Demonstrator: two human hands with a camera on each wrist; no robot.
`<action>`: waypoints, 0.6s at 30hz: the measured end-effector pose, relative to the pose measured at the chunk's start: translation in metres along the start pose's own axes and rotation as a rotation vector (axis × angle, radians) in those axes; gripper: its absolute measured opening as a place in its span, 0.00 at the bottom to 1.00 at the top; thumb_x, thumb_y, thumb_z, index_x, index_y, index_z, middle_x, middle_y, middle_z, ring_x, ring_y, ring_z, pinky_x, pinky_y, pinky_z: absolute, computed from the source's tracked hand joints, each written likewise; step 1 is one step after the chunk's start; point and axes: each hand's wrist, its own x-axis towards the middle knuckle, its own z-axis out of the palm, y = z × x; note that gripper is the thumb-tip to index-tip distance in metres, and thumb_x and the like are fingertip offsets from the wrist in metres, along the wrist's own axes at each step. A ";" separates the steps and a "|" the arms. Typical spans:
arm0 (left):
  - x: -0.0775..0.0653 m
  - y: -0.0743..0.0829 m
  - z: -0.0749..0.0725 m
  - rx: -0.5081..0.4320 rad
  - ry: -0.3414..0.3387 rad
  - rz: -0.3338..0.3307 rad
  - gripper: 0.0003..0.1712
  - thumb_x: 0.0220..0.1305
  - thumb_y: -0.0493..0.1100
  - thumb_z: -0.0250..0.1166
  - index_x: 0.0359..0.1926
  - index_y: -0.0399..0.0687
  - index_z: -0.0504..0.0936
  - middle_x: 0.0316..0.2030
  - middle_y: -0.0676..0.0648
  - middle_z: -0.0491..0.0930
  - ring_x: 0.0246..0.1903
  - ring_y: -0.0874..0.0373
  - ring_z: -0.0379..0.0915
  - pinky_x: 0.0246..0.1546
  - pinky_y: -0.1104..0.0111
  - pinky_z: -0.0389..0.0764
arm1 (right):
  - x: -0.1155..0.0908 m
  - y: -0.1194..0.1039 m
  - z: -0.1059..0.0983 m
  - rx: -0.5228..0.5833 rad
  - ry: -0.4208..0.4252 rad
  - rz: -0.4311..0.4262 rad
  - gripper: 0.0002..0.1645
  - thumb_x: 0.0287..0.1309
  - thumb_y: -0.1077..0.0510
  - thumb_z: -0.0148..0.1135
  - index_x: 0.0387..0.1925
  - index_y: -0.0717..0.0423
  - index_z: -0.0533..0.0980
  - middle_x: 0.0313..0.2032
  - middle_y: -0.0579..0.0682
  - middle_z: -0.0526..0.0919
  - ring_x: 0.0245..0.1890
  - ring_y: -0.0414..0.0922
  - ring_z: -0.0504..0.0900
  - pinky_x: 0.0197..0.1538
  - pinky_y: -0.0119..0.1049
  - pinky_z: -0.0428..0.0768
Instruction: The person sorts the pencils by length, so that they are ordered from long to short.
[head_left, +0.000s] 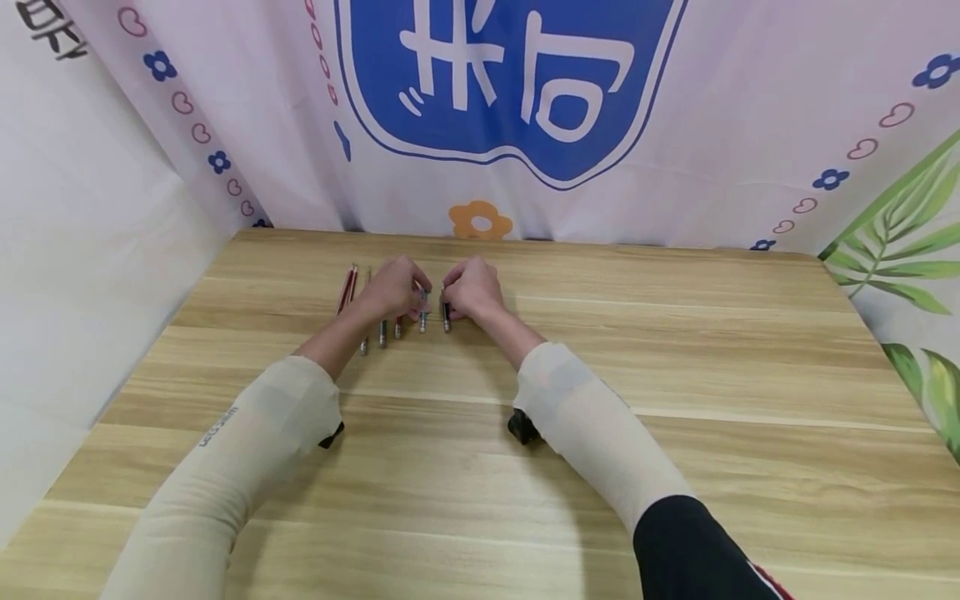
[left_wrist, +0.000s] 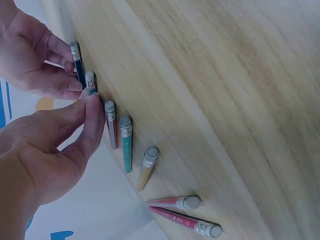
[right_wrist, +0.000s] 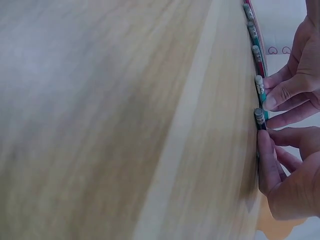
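Observation:
Near the table's far edge, my left hand (head_left: 395,287) pinches a teal pencil (right_wrist: 260,89) by thumb and fingers. Close to its right, my right hand (head_left: 474,287) pinches a dark blue pencil (left_wrist: 77,62). Both pencils lie side by side with a small gap, their eraser ends toward me. Left of them, partly behind my left hand, come a red pencil (left_wrist: 112,127), a green pencil (left_wrist: 126,147) and a yellow pencil (left_wrist: 146,172). Two pinkish-red pencils (left_wrist: 182,220) lie at the far left of the row, their eraser ends slightly apart. The pencils' far tips are mostly hidden.
All this lies on a wood-grain table (head_left: 450,500). A printed cloth (head_left: 675,192) with a blue emblem hangs right behind its far edge. White sheeting (head_left: 90,292) borders the left side, and leaf-patterned cloth (head_left: 907,242) the right. Black objects (head_left: 522,427) show beneath both sleeve cuffs.

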 end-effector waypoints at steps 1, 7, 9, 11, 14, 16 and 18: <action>0.000 0.000 0.000 0.003 -0.002 0.002 0.18 0.64 0.23 0.67 0.55 0.20 0.81 0.41 0.28 0.85 0.23 0.54 0.85 0.25 0.69 0.88 | 0.000 0.000 0.000 -0.005 0.001 -0.006 0.07 0.58 0.69 0.69 0.39 0.62 0.86 0.40 0.57 0.88 0.19 0.42 0.85 0.24 0.29 0.87; 0.001 -0.001 0.000 0.019 -0.007 0.007 0.18 0.64 0.24 0.68 0.54 0.21 0.81 0.42 0.28 0.85 0.22 0.57 0.83 0.24 0.69 0.88 | -0.002 0.001 -0.001 0.003 -0.004 -0.011 0.08 0.58 0.69 0.68 0.40 0.62 0.86 0.40 0.57 0.89 0.20 0.42 0.85 0.25 0.29 0.87; 0.001 -0.002 0.000 0.020 -0.007 0.010 0.18 0.64 0.25 0.68 0.54 0.22 0.82 0.42 0.28 0.85 0.21 0.58 0.83 0.23 0.69 0.87 | -0.003 0.001 -0.003 0.018 -0.012 -0.010 0.08 0.59 0.69 0.68 0.40 0.63 0.86 0.38 0.57 0.89 0.21 0.43 0.85 0.25 0.30 0.87; 0.001 -0.001 0.000 0.015 -0.009 0.007 0.18 0.64 0.25 0.68 0.55 0.22 0.81 0.42 0.29 0.85 0.21 0.58 0.82 0.23 0.69 0.87 | -0.006 0.002 -0.006 0.033 -0.017 -0.015 0.09 0.60 0.69 0.66 0.42 0.63 0.86 0.37 0.57 0.89 0.21 0.44 0.86 0.25 0.31 0.88; 0.000 0.000 0.000 -0.006 -0.017 -0.006 0.18 0.65 0.24 0.66 0.55 0.22 0.81 0.41 0.29 0.84 0.22 0.57 0.82 0.25 0.69 0.87 | -0.010 0.004 -0.014 0.059 -0.027 -0.031 0.12 0.62 0.68 0.65 0.47 0.65 0.85 0.36 0.58 0.88 0.24 0.46 0.86 0.28 0.33 0.89; -0.001 0.001 0.000 -0.023 -0.023 -0.018 0.18 0.66 0.24 0.65 0.56 0.22 0.80 0.40 0.30 0.84 0.22 0.57 0.82 0.26 0.69 0.88 | -0.014 0.007 -0.022 0.069 -0.026 -0.038 0.14 0.63 0.68 0.66 0.50 0.65 0.84 0.36 0.57 0.88 0.25 0.47 0.86 0.29 0.35 0.90; -0.002 0.001 0.000 -0.039 -0.028 -0.025 0.18 0.67 0.24 0.64 0.57 0.22 0.80 0.40 0.30 0.84 0.23 0.57 0.82 0.27 0.69 0.88 | -0.018 0.011 -0.032 0.080 -0.031 -0.040 0.16 0.64 0.68 0.67 0.52 0.65 0.83 0.37 0.57 0.88 0.26 0.48 0.86 0.31 0.36 0.90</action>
